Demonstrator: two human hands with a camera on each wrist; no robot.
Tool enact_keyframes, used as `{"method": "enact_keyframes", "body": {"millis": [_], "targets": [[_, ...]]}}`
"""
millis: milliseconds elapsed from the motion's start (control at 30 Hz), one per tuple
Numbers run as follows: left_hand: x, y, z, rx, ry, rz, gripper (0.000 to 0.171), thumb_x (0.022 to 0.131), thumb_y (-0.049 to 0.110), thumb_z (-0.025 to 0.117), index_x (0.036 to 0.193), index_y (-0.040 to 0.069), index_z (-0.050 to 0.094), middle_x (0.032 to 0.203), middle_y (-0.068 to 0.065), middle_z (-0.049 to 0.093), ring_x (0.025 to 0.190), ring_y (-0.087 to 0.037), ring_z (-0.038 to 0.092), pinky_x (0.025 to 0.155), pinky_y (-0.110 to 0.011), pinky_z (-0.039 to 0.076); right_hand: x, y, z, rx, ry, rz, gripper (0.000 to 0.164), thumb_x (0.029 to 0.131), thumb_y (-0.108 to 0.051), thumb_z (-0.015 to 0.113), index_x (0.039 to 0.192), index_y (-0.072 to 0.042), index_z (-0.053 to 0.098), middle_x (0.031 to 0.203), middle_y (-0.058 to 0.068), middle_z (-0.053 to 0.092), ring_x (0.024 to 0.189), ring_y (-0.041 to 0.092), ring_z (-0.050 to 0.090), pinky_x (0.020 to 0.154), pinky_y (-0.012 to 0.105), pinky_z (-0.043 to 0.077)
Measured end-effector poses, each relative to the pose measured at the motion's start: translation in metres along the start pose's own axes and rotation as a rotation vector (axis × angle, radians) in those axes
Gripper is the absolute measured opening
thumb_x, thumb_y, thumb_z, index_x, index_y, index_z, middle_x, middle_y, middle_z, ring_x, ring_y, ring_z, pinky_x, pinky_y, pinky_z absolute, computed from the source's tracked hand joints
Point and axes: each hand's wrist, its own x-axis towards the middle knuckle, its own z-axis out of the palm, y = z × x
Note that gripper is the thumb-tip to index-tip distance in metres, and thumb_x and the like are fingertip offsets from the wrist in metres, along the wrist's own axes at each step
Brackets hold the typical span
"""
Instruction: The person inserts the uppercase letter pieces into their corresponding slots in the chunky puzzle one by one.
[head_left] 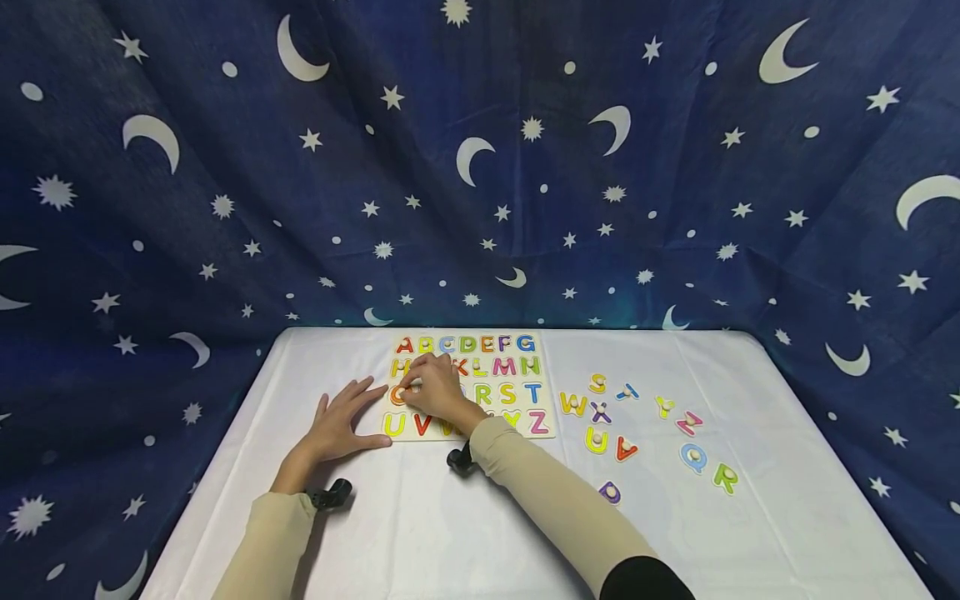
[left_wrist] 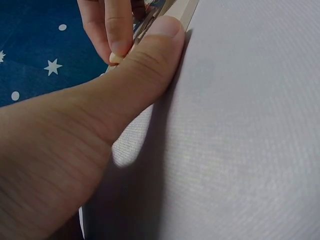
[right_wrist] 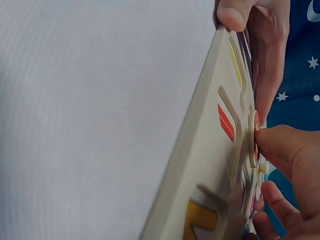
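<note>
My right hand (head_left: 437,387) pinches an orange letter O piece (right_wrist: 256,120) over the left end of the third row of the alphabet puzzle board (head_left: 465,438). In the right wrist view the piece stands slightly proud of the board, with the thumb on it. My left hand (head_left: 339,427) lies with fingers spread along the board's left side. Its thumb (left_wrist: 155,55) rests at the near left corner, and its fingertips reach close to the O. Part of the middle rows is hidden by my right hand and forearm.
Loose knobbed letters lie right of the board: a yellow W (head_left: 573,404), yellow S (head_left: 597,383), purple X (head_left: 600,412), blue Q (head_left: 693,457), green R (head_left: 725,478), purple P (head_left: 610,492) and several others. A starry blue cloth (head_left: 480,225) hangs behind the white table (head_left: 420,533).
</note>
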Motion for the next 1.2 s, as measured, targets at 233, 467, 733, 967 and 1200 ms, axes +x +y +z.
{"method": "enact_keyframes", "body": {"millis": [233,467,733,967,1200], "targets": [[0.0,0.001,-0.001,-0.001,0.001,0.005,0.096,0.072,0.057,0.089,0.152,0.019,0.051,0.162,-0.021,0.036,0.151,-0.049,0.023,0.114,-0.081,0.0,0.001,-0.002,0.006,0.02,0.009,0.032,0.005,0.089,-0.033,0.081,0.092,-0.028,0.084,0.128,-0.005,0.063,0.114,0.022,0.047,0.09,0.039,0.038],[0.0,0.0,-0.002,-0.003,0.005,0.008,0.096,0.072,0.055,0.09,0.152,0.019,0.052,0.163,-0.02,0.036,0.151,-0.048,0.023,0.114,-0.08,0.0,0.001,-0.001,0.007,0.024,0.027,0.023,0.005,0.088,-0.032,0.082,0.092,-0.028,0.084,0.124,-0.006,0.063,0.111,0.02,0.047,0.093,0.039,0.039],[0.0,0.0,-0.001,0.003,-0.003,0.003,0.097,0.072,0.055,0.089,0.152,0.019,0.051,0.163,-0.02,0.035,0.151,-0.048,0.022,0.115,-0.079,-0.001,-0.002,0.002,0.007,0.034,0.022,0.016,0.007,0.089,-0.032,0.082,0.093,-0.028,0.083,0.126,-0.006,0.062,0.111,0.02,0.047,0.093,0.038,0.039],[0.001,0.001,0.001,0.006,-0.006,0.003,0.097,0.072,0.056,0.089,0.152,0.018,0.051,0.163,-0.02,0.035,0.151,-0.048,0.022,0.115,-0.079,0.0,-0.003,0.006,0.007,0.02,0.01,0.0,0.007,0.091,-0.036,0.08,0.095,-0.03,0.081,0.126,-0.006,0.061,0.112,0.019,0.046,0.092,0.036,0.039],[0.0,0.003,-0.001,-0.001,-0.007,0.006,0.097,0.073,0.055,0.089,0.152,0.016,0.051,0.163,-0.02,0.034,0.152,-0.048,0.021,0.115,-0.079,0.0,-0.005,0.011,-0.001,0.078,0.052,-0.096,0.023,0.091,-0.032,0.08,0.112,-0.024,0.079,0.126,-0.001,0.065,0.11,0.02,0.049,0.095,0.036,0.043]]}}
